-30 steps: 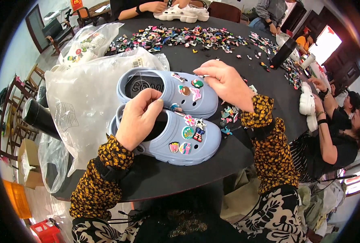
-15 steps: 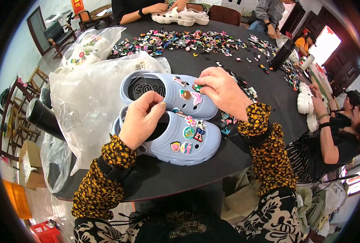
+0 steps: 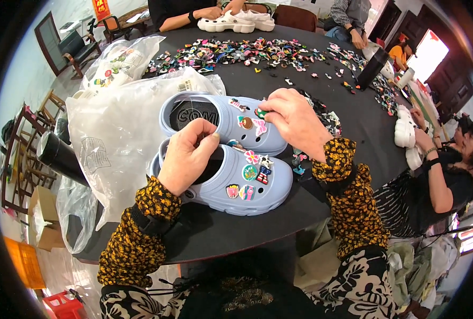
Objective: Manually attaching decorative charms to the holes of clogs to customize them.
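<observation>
Two light blue clogs lie side by side on the dark table. Several colourful shoe charms sit on the near clog (image 3: 236,191), among them a pink flower and a round green one. The far clog (image 3: 225,114) carries a few charms on its upper, including a pink bow shape. With thumb and fingers pinched, my right hand (image 3: 295,122) holds a small green shoe charm (image 3: 261,112) against the far clog's toe. My left hand (image 3: 191,154) is closed at the clogs' adjoining rims; its fingertips are partly hidden, and which rim they grip is unclear.
Piles of loose charms (image 3: 247,53) spread along the table's far side, some right of the clogs. Clear plastic bags (image 3: 124,127) and a black bottle (image 3: 61,157) lie at left. Another dark bottle (image 3: 372,69) stands at right. Co-workers handle white clogs (image 3: 231,22) across the table and at right.
The clogs and both my hands shift very slightly in the picture. The right hand keeps its pinch on the green charm. At right, a co-worker's white clog has turned a little.
</observation>
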### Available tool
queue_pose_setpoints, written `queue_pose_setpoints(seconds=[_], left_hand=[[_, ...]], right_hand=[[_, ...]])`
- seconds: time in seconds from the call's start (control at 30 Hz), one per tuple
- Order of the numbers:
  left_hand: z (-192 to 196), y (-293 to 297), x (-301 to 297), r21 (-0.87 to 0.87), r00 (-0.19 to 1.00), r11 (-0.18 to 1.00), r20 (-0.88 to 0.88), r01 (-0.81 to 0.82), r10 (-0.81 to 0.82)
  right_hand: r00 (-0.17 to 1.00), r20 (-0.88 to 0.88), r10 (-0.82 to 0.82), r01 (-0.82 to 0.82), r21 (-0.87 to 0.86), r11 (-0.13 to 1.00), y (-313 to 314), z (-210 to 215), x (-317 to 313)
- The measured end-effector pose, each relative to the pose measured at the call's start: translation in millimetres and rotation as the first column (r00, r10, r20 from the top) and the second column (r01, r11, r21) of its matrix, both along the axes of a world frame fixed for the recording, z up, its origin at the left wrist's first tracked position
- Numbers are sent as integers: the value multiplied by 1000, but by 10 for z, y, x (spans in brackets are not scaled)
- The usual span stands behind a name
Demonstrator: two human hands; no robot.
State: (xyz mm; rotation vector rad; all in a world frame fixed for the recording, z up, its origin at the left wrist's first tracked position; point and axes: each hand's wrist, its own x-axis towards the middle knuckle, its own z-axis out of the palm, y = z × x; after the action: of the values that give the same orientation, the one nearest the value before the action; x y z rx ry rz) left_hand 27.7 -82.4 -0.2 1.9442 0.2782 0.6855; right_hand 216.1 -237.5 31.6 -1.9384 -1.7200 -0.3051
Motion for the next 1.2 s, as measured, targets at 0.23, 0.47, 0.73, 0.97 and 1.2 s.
queue_pose_setpoints(seconds=[0.23, 0.47, 0.73, 0.97, 1.2], left_hand=[[-6, 17, -21, 14, 1000, 1000, -17, -14, 14], [11, -11, -9, -10, 1000, 1000, -16, 4, -4], [14, -5, -32, -74, 999, 997, -41, 0, -3], [21, -40, -13, -88, 997, 996, -72, 3, -10], [5, -40, -30, -139, 998, 990, -63, -18, 9]], right_hand=[[995, -86, -57, 68, 136, 988, -346, -1, -201], [974, -198, -112, 139, 129, 982, -921, -225, -441], [869, -436, -234, 335, 171, 927, -1229, -725, -574], [906, -212, -366, 397, 125, 909, -1185, -922, -608], [849, -380, -366, 461, 197, 865, -1226, -937, -617]])
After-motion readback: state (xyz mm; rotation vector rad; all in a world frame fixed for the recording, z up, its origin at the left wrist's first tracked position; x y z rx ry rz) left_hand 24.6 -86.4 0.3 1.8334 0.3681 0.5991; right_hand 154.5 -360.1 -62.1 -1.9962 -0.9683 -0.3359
